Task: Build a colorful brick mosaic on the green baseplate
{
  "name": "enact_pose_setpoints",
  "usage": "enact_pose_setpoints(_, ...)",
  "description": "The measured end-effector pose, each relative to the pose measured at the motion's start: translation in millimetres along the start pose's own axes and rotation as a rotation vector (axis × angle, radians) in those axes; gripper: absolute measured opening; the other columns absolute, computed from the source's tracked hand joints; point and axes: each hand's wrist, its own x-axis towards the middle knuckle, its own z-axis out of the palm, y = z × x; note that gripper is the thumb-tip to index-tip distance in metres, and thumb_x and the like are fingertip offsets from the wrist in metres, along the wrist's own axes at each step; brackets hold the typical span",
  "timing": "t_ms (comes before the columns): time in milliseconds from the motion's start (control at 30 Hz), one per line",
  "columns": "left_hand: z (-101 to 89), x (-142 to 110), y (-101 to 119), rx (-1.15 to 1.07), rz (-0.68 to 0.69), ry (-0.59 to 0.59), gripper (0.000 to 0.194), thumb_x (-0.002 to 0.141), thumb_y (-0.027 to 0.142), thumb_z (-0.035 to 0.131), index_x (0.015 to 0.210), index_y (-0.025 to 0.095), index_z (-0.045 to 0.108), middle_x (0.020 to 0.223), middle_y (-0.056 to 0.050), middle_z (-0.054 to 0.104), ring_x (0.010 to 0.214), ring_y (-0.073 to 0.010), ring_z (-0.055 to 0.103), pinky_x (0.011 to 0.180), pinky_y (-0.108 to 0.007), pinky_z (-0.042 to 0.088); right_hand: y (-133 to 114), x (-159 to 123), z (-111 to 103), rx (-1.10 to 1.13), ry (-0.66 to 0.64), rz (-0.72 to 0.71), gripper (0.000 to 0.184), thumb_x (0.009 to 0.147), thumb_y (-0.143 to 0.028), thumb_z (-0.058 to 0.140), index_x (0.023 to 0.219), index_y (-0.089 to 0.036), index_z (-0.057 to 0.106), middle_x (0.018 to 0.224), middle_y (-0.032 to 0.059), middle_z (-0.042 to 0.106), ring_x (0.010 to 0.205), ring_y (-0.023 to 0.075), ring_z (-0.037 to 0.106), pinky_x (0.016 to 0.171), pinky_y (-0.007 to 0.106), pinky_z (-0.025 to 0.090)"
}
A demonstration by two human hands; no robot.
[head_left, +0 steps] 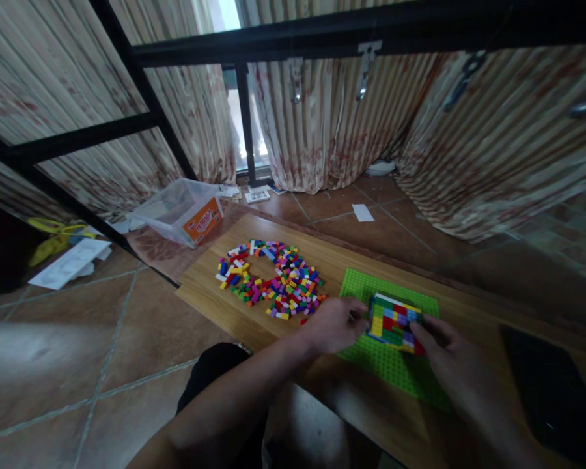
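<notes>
A brick-built block (393, 322) of many-coloured toy bricks stands over the green baseplate (361, 281) on the wooden bench. My right hand (442, 348) grips its right side, thumb towards the top and fingers behind the far right corner. At the block's left edge is my left hand (336, 324), its fingers curled together in a pinch. Whatever is between those fingertips is too small and dark to make out. Left of this hand, a loose pile of small coloured bricks (297, 283) spreads in a rough ring on the bench.
A dark flat phone-like slab (549, 384) lies at the bench's right end. Beyond the left end stands a clear plastic tub (170, 212) with an orange label. Black metal bars (273, 49) cross above the bench, with patterned curtains (312, 130) behind.
</notes>
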Motion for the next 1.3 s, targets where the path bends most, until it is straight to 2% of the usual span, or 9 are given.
enact_pose_setpoints(167,-52.3,-3,-13,0.012,0.087,0.063,0.022,0.083,0.017,0.052,0.091,0.011,0.071,0.085,-0.006,0.072,0.076,-0.0153,0.063,0.07,-0.023,0.048,0,2,-1,-0.058,-0.014,0.019,0.063,0.072,-0.066,0.056,0.111,-0.018,0.07,0.089,0.0128,0.075,0.084,0.0335,0.069,0.073,0.045,0.051)
enact_pose_setpoints(300,-102.4,-14,-28,0.091,-0.038,0.205,0.019,0.077,0.018,0.057,0.086,0.013,0.072,0.078,-0.003,0.07,0.071,-0.0134,0.06,0.066,-0.021,0.047,-2,4,-5,-0.085,0.005,0.027,0.064,0.072,-0.066,0.055,0.113,-0.018,0.069,0.086,0.0125,0.074,0.08,0.034,0.069,0.071,0.046,0.05)
enact_pose_setpoints(400,-130.1,-29,-41,0.156,-0.108,0.203,0.021,0.073,0.021,0.059,0.087,0.014,0.074,0.073,-0.001,0.068,0.064,-0.012,0.056,0.061,-0.021,0.044,-10,0,-9,-0.11,0.069,0.031,0.062,0.074,-0.063,0.052,0.114,-0.019,0.067,0.091,0.0139,0.073,0.082,0.0344,0.068,0.074,0.048,0.05)
enact_pose_setpoints(500,-146.4,-43,-52,0.197,-0.132,0.197,0.021,0.07,0.02,0.061,0.084,0.014,0.075,0.071,-0.001,0.067,0.061,-0.0108,0.054,0.058,-0.019,0.043,-24,-10,-12,-0.122,0.123,-0.021,0.056,0.075,-0.062,0.047,0.111,-0.022,0.066,0.1,0.0148,0.071,0.086,0.0335,0.067,0.078,0.047,0.05)
enact_pose_setpoints(667,-150.7,-54,-61,0.33,-0.151,0.206,0.019,0.066,0.014,0.061,0.078,0.017,0.076,0.07,-0.002,0.068,0.064,-0.0127,0.057,0.061,-0.02,0.044,-36,-22,-8,-0.126,0.128,-0.091,0.05,0.076,-0.062,0.043,0.102,-0.025,0.066,0.103,0.0139,0.069,0.08,0.0326,0.066,0.074,0.047,0.049)
enact_pose_setpoints(800,-141.0,-51,-61,0.458,-0.139,0.224,0.032,0.067,0.01,0.059,0.091,0.02,0.077,0.087,-0.005,0.072,0.077,-0.0177,0.063,0.073,-0.025,0.048,-36,-23,-7,-0.122,0.132,-0.127,0.05,0.077,-0.061,0.042,0.1,-0.023,0.065,0.108,0.0139,0.068,0.085,0.0327,0.065,0.079,0.047,0.048)
enact_pose_setpoints(967,-133.2,-46,-61,0.556,-0.125,0.217,0.034,0.07,0.009,0.057,0.092,0.023,0.077,0.102,-0.006,0.071,0.091,-0.0227,0.065,0.086,-0.031,0.048,-36,-23,-11,-0.112,0.118,-0.128,0.043,0.08,-0.059,0.041,0.097,-0.026,0.064,0.105,0.0121,0.067,0.086,0.0325,0.064,0.08,0.047,0.047)
enact_pose_setpoints(1133,-133.4,-45,-62,0.554,-0.133,0.211,0.03,0.072,0.011,0.058,0.096,0.019,0.074,0.097,-0.007,0.07,0.084,-0.0204,0.064,0.077,-0.028,0.049,-34,-19,-10,-0.11,0.126,-0.212,0.041,0.079,-0.057,0.043,0.092,-0.024,0.066,0.104,0.011,0.067,0.091,0.0316,0.064,0.083,0.045,0.047)
enact_pose_setpoints(1300,-134.0,-42,-62,0.577,-0.152,0.231,0.018,0.075,0.013,0.059,0.088,0.016,0.071,0.094,-0.007,0.07,0.077,-0.0179,0.062,0.07,-0.026,0.047,-28,-16,-6,-0.086,0.187,-0.253,0.039,0.079,-0.054,0.046,0.089,-0.023,0.068,0.101,0.009,0.068,0.087,0.0279,0.064,0.082,0.042,0.049)
